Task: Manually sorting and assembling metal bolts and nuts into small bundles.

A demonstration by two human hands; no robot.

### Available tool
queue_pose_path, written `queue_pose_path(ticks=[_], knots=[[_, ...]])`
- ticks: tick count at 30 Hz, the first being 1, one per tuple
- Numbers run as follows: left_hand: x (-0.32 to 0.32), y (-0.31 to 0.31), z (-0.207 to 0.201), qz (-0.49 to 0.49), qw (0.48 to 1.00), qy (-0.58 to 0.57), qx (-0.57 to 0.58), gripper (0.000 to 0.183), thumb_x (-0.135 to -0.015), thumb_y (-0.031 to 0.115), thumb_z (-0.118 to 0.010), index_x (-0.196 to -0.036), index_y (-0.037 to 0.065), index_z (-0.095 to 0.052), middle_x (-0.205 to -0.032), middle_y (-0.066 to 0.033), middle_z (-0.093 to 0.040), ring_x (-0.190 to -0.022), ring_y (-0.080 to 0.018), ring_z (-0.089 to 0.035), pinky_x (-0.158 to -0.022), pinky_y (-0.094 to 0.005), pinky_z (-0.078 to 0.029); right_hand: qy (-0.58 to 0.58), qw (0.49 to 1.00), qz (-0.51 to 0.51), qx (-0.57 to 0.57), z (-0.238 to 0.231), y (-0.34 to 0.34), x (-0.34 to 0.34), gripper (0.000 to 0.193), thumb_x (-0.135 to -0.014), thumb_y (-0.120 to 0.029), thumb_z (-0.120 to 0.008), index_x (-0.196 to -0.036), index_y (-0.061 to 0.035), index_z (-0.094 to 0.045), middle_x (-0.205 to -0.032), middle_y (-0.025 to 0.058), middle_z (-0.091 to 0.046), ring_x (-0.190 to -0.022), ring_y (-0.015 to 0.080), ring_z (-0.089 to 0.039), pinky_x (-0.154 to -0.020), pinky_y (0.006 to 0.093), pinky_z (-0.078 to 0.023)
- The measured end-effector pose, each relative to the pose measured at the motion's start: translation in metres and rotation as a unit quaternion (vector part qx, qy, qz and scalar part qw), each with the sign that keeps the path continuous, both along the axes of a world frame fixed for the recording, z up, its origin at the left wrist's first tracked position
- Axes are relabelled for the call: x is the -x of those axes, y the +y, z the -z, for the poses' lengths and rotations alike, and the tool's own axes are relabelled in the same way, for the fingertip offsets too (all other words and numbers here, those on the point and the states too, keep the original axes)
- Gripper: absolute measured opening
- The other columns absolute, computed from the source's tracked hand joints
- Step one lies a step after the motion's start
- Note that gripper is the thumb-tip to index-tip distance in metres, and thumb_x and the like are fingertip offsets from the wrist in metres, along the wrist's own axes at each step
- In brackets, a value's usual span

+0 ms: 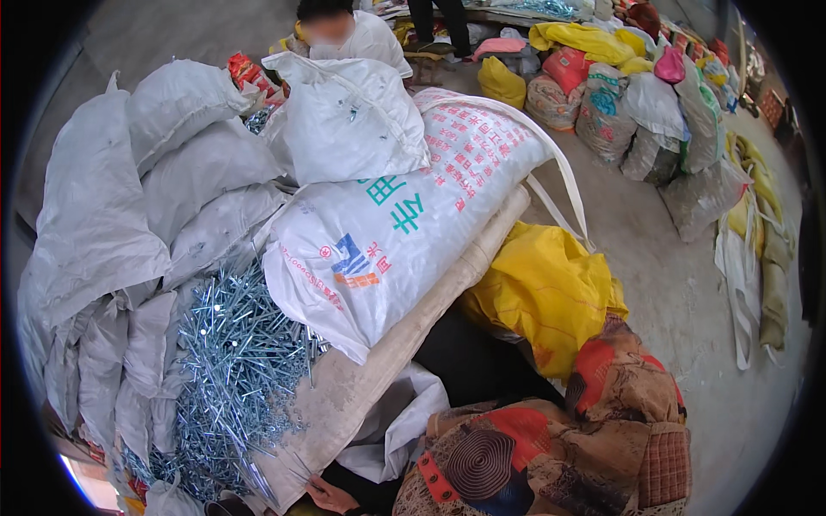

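Observation:
My left hand (331, 496) is at the lower edge, coming out of a dark inner cuff under a patterned sleeve (490, 460). Its fingers are curled at the near end of a heap of long, thin bluish steel nails (228, 361). A thin nail shows by the fingertips; the lower part of the hand is cut off. The heap spills over a pale board or matting (323, 400). Beyond it lies a full white woven sack (344, 245) with green and red print. My right hand does not show; the patterned sleeve on that side ends by a yellow sack (546, 288).
Filled white sacks (95, 206) are stacked on the left. Another white sack (344, 120) rests on the printed one. Behind it sits a person in a white shirt (379, 39). Mixed bags (607, 112) stand on the concrete floor (662, 292) to the far right.

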State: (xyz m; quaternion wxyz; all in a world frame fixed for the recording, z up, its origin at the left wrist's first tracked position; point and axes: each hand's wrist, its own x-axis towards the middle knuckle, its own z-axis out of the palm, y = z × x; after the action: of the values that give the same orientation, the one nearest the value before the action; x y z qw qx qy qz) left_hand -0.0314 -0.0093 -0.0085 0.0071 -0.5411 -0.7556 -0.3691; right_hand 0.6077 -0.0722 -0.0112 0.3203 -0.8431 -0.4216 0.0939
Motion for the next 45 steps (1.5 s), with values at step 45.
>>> queue_pose_path(ticks=[45], knots=[[0.002,-0.002,-0.002,0.012,1.000,-0.017,-0.006,0.045,-0.102,0.033,-0.053,-0.103,-0.011,-0.061,-0.095,-0.0264,-0.065,-0.084,-0.0366,-0.062,-0.076,-0.0416,-0.047,0.013,1.000,-0.017,-0.003,-0.001,-0.005,0.004,0.033,-0.094,-0.022,-0.057,-0.123,-0.0074,-0.062,-0.117,0.0107,-0.068,-0.106,0.0276,-0.063,-0.091,0.0375,-0.050]])
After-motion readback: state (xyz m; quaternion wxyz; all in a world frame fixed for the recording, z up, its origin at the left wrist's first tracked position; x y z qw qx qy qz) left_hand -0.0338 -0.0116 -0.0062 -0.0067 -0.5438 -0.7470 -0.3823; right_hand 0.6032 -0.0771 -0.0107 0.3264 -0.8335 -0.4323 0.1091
